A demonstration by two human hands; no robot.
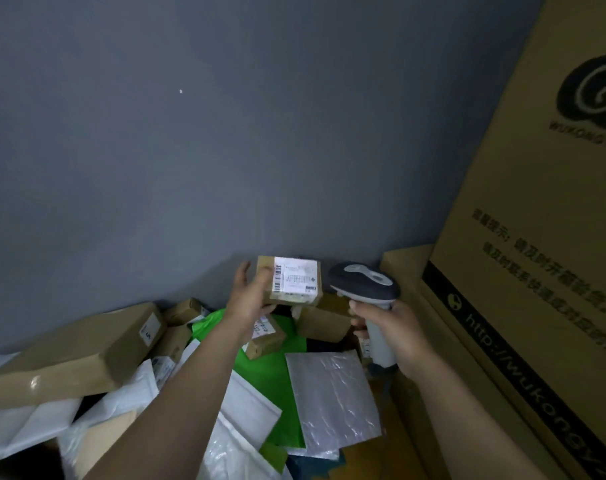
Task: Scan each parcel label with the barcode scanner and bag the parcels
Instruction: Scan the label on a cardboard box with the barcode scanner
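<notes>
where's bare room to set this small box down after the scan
One bare patch shows: the floor strip between the grey mailer and the big printed carton. Some green bag lies open mid-pile. Left of it is crowded: the long brown box and white mailers overlap.

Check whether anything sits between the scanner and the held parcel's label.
Nothing visible. The scanner in the right hand is just right of the parcel, open air between. The left hand grips the parcel's left edge beside the label, not over it.
</notes>
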